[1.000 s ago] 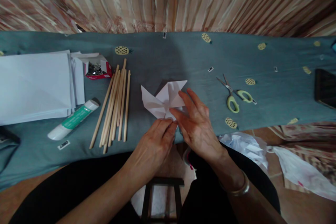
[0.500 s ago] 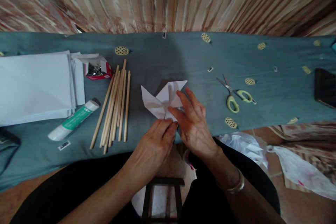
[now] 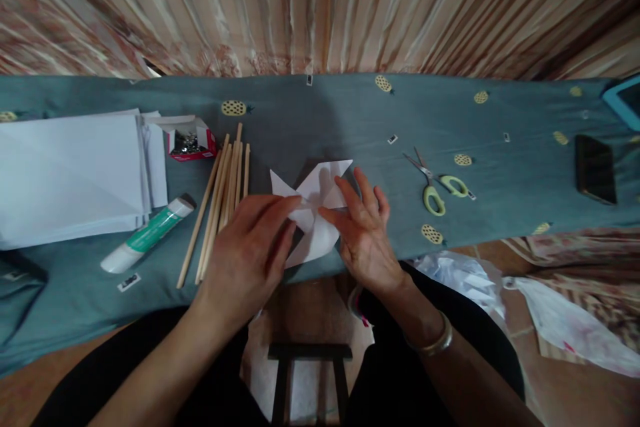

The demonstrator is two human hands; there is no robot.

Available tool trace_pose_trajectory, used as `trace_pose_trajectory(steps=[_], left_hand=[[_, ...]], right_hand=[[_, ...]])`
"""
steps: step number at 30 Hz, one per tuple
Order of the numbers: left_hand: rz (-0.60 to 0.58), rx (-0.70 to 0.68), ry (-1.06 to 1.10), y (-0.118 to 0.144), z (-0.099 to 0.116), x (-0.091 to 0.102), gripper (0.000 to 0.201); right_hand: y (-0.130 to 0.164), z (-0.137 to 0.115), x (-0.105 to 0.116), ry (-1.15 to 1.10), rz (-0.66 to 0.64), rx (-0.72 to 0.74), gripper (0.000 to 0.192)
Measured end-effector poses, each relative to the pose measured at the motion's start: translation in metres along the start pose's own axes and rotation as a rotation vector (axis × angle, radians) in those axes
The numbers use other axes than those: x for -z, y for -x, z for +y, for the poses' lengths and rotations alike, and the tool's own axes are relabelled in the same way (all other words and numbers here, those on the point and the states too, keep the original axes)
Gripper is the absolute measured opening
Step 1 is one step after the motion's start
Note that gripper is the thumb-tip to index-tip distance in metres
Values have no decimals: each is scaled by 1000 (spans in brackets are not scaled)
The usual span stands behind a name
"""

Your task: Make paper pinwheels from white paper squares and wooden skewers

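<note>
A white paper pinwheel [image 3: 320, 240] lies near the front edge of the cloth-covered table, its blades folded toward the centre. My left hand [image 3: 255, 237] pinches the pinwheel's left blade between thumb and fingers. From the right, my right hand [image 3: 367, 230] holds the paper, thumb near the centre and index finger on the upper right blade; its other fingers are spread. Just left of the pinwheel, and partly behind my left hand, lie several wooden sticks [image 3: 207, 220].
Left are a stack of white paper [image 3: 70, 177], a glue stick [image 3: 150, 233] and a red box [image 3: 191, 140] of small metal pieces. Right are green-handled scissors [image 3: 433, 183], a phone [image 3: 595, 168] and a blue-edged device [image 3: 625, 101]. Plastic bags [image 3: 465, 280] lie below the table edge.
My left hand has moved from the pinwheel's lower edge up and left to its left blade. The lower blade now shows uncovered. My right hand stays on the paper. The view has shifted slightly.
</note>
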State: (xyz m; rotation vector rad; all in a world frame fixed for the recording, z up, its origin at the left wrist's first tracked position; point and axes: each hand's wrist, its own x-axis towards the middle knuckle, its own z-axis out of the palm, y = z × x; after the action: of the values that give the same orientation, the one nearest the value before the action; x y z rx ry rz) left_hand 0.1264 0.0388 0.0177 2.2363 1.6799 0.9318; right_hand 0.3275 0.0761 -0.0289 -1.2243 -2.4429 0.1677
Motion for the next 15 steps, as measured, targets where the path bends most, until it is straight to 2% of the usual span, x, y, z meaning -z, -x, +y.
trace_pose_trajectory(steps=[5, 15], left_hand=[[82, 87, 8, -6, -14, 12, 24], [132, 182, 44, -16, -9, 13, 27]], right_hand=[[1, -7, -3, 11, 19, 5, 40], [4, -10, -4, 84, -18, 10, 37]])
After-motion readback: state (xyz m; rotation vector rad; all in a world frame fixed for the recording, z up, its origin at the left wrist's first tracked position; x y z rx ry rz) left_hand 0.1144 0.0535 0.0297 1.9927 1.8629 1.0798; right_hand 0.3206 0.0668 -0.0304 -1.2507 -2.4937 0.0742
